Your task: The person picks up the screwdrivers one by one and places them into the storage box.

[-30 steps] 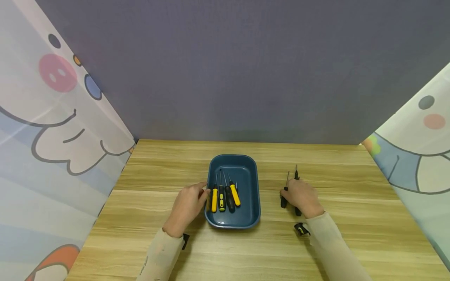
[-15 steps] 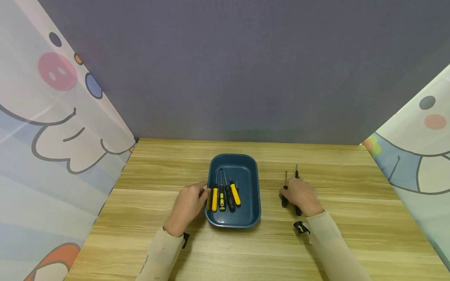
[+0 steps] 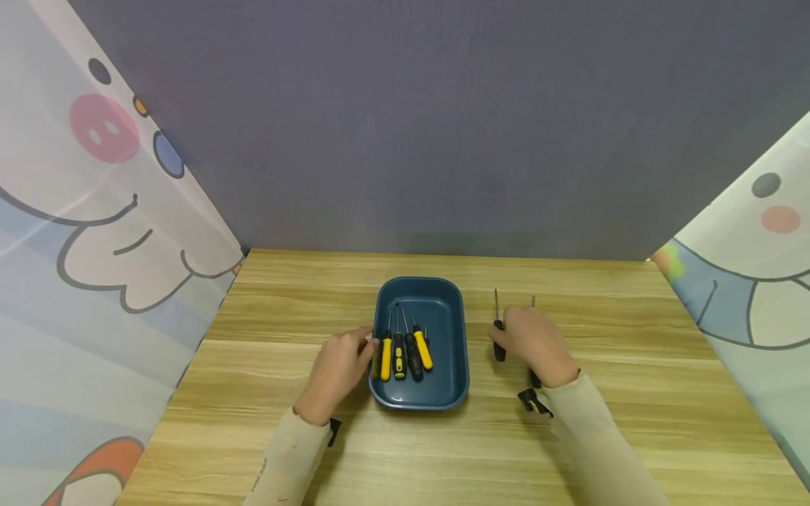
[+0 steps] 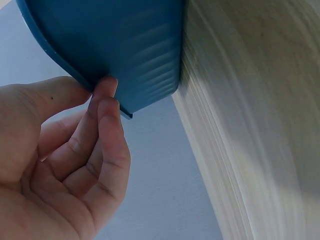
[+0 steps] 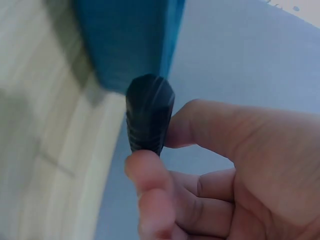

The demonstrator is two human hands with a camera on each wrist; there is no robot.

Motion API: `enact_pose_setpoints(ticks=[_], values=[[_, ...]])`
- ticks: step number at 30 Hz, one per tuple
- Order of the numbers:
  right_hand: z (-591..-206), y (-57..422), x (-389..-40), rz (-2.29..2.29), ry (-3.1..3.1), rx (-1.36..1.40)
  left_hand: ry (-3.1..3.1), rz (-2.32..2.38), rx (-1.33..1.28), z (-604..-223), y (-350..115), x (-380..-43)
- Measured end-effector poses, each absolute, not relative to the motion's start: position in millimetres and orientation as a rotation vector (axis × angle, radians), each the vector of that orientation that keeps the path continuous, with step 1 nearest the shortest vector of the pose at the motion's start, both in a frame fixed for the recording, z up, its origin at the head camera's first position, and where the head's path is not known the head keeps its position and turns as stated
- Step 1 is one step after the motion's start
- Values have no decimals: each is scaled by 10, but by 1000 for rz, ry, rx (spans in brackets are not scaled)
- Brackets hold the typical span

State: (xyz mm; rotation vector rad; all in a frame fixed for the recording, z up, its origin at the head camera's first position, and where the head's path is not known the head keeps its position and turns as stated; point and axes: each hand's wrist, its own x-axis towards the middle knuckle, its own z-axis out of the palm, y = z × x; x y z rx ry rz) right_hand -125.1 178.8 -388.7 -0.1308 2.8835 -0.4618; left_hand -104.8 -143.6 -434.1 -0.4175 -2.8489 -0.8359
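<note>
A black-handled screwdriver (image 3: 500,343) is in the right hand (image 3: 536,344), at 3 o'clock of the blue tray and apart from it, its shaft aimed at about 12. Thumb and fingertips pinch the handle in a narrow grip; the right wrist view shows the butt standing out past the fingers, and the handle seems to be off the table.

A second dark screwdriver (image 3: 535,378) lies partly hidden under that hand, its tip showing toward 12 o'clock and its handle end toward 6.

The blue tray (image 3: 458,379) sits at 9 o'clock from the right hand. In its left half four screwdrivers lie side by side, handles toward 6 and shafts toward 11 or 12: a yellow one (image 3: 386,360), a black-and-yellow one (image 3: 399,357), a black one (image 3: 414,358) and a yellow-and-black one (image 3: 422,350). A small dark piece beside the last is too covered to identify.

The left hand (image 3: 335,374) pinches the tray's rim at 9 o'clock, apparently to steady it.

The step in hand looks like transferring the held screwdriver to the tray. The next move would call for lifting it over the 3 o'clock wall, then lowering it beside the others, shaft toward 12. The tool under the right hand would be left to collect.
</note>
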Motion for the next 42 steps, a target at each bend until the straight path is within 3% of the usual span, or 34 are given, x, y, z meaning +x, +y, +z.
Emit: enact_pose_setpoints(ticks=[10, 22, 42], values=[[-3672, 1352, -1338, -416, 2891, -262, -2832, -846, -423, -4350, -1448, -1040], [-3757, 819, -1457, -407, 2842, -337, -2841, -851, -405, -4350, -1454, -1038], [-3988, 636, -1626, -319, 2741, -347, -2832, -856, -407, -4339, -1438, -1050]])
